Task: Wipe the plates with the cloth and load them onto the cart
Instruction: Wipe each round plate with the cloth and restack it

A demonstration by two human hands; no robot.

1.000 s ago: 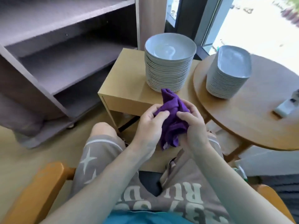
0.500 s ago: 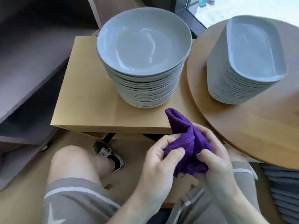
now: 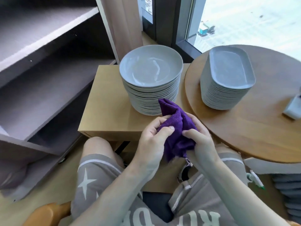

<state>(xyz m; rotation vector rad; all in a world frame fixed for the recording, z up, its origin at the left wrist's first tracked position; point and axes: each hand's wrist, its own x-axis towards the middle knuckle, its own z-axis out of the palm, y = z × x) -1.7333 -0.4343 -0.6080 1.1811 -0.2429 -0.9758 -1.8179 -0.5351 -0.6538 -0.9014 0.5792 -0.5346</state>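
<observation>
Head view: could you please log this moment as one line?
left hand: holds cloth | right hand: holds cloth | round plate stack: on square table | oblong plate stack: on round table

Both the left hand (image 3: 152, 141) and right hand (image 3: 201, 142) grip the purple cloth (image 3: 176, 128) near stacked plates (image 3: 151, 79).

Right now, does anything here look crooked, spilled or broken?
Nothing stands out. The round plates and the oblong plates stand in straight stacks; the left hand and right hand hold the cloth.

Purple cloth (image 3: 176, 128) bunched in hands; grey plates (image 3: 150, 75) stacked, cart (image 3: 40, 66) left.
</observation>
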